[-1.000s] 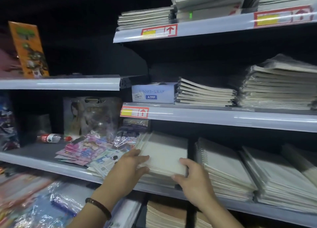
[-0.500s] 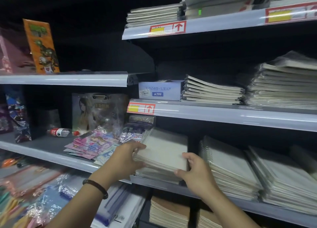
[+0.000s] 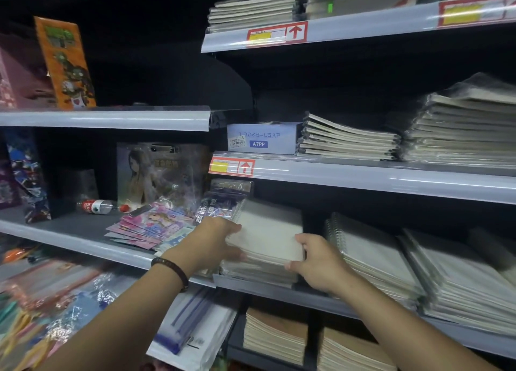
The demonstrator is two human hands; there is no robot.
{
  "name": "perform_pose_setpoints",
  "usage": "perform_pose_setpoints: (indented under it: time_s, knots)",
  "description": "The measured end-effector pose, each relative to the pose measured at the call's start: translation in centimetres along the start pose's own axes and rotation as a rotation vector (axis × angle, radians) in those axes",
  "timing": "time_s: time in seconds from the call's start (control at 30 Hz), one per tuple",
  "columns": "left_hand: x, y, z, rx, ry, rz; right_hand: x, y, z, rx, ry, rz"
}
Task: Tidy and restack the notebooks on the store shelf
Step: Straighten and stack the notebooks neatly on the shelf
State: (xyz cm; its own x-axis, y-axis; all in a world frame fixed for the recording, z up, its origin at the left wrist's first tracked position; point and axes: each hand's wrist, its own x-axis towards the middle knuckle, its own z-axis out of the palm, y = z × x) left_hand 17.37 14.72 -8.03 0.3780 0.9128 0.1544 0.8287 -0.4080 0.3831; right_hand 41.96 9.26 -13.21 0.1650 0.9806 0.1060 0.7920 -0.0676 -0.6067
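notebooks (image 3: 268, 231) apparently gripped between left hand (image 3: 215, 242) and right hand (image 3: 318, 261).

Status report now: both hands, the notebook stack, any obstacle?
Left hand and right hand grip white notebook stack from both sides. Stack on shelf edge. Packaged booklets crowd its left side.

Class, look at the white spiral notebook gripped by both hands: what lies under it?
Under the white spiral notebook, held by the left hand and right hand, sits a stack of similar notebooks on the shelf. Only their edges show; the covers are hidden.
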Motion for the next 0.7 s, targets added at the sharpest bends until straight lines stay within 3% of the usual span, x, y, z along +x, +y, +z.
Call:
perform_pose_setpoints:
  time_s: [0.33,0.57,0.7]
  knots:
    - [0.2,-0.4,0.2,0.006,0.068,0.005,-0.3,-0.4,-0.3,-0.010,0.015,-0.009]
    - [-0.1,-0.7,0.5,-0.004,0.066,0.001,3.0,2.1,0.0,-0.018,-0.084,0.013]
    - [0.0,-0.8,0.7,0.005,0.065,-0.014,0.7,-0.4,-0.7,-0.052,-0.016,0.009]
